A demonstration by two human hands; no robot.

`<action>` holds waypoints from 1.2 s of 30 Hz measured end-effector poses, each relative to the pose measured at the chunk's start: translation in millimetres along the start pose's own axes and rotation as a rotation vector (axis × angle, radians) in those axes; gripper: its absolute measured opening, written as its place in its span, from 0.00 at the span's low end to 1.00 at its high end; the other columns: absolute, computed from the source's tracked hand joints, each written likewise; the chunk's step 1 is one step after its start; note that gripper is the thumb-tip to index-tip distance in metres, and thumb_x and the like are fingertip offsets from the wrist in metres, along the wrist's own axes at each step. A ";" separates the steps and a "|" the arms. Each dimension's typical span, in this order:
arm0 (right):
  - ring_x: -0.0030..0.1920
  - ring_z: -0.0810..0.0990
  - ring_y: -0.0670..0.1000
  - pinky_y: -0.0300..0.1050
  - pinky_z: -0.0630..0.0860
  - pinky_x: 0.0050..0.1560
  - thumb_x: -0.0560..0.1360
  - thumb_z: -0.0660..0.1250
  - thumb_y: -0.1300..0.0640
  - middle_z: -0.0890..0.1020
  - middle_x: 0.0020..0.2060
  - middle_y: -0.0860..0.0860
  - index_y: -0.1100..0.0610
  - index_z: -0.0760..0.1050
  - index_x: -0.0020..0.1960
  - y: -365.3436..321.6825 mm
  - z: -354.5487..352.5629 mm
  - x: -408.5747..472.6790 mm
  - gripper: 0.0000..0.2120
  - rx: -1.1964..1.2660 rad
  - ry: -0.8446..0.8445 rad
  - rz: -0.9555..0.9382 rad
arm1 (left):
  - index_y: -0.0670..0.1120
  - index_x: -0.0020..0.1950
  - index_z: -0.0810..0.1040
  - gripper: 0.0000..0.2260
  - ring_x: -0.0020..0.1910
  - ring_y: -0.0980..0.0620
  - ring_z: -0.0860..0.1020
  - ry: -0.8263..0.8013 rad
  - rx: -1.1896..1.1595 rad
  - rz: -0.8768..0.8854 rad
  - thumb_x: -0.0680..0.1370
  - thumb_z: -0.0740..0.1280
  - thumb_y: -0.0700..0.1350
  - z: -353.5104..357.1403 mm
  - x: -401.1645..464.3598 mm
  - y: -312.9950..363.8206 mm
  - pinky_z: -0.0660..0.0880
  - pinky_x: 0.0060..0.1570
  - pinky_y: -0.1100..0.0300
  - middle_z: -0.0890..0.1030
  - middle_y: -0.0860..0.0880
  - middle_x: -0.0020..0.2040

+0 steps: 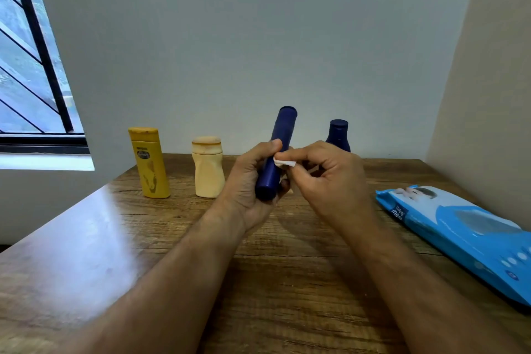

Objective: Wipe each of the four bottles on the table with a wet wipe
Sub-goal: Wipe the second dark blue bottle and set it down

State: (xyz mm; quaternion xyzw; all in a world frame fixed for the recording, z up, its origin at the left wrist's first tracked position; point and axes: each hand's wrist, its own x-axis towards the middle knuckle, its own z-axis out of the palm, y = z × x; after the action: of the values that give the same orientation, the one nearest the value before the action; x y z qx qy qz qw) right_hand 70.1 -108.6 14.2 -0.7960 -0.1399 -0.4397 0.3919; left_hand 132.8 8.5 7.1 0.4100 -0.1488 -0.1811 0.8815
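Rightward, blue wipes pack [471, 233] reads "mee mee", yellow bottle [149, 164] label illegible

Left hand [253, 178] clenched, right hand [327, 175] pinching.

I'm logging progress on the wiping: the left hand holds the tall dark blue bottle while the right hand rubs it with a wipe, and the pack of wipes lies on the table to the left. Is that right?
Not quite. The head view shows the pack of wipes on the table's right side. The rest holds: left hand holds the tall dark blue bottle, right hand presses the wipe to it.
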 end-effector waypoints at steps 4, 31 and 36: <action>0.43 0.78 0.40 0.25 0.72 0.41 0.75 0.72 0.59 0.82 0.43 0.44 0.52 0.84 0.52 -0.2 2.0 -1.0 0.08 -0.045 0.046 -0.001 | 0.39 0.66 0.79 0.25 0.54 0.44 0.81 -0.065 0.010 -0.023 0.72 0.69 0.50 -1.3 -0.4 -3.2 0.75 0.58 0.50 0.83 0.42 0.56; 0.38 0.79 0.42 0.32 0.74 0.39 0.71 0.71 0.58 0.81 0.40 0.43 0.52 0.84 0.46 9.2 3.0 -3.6 0.05 -0.154 -0.335 -0.032 | 0.37 0.61 0.80 0.22 0.49 0.45 0.80 -0.082 0.154 0.092 0.76 0.57 0.47 -13.3 12.7 -7.1 0.77 0.55 0.50 0.82 0.40 0.56; 0.38 0.78 0.41 0.28 0.73 0.40 0.72 0.70 0.60 0.80 0.40 0.43 0.52 0.83 0.46 13.5 1.1 -0.2 0.06 -0.199 -0.089 0.101 | 0.43 0.54 0.81 0.15 0.51 0.45 0.81 -0.022 0.506 0.194 0.78 0.63 0.51 -16.0 15.1 -14.6 0.77 0.54 0.45 0.83 0.44 0.49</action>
State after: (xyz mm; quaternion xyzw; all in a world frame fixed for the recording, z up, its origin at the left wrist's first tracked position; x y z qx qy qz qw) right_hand 78.3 -116.6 7.0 -0.8556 -0.0724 -0.3955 0.3259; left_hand 149.9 3.8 -12.4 0.5991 -0.2375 -0.0573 0.7625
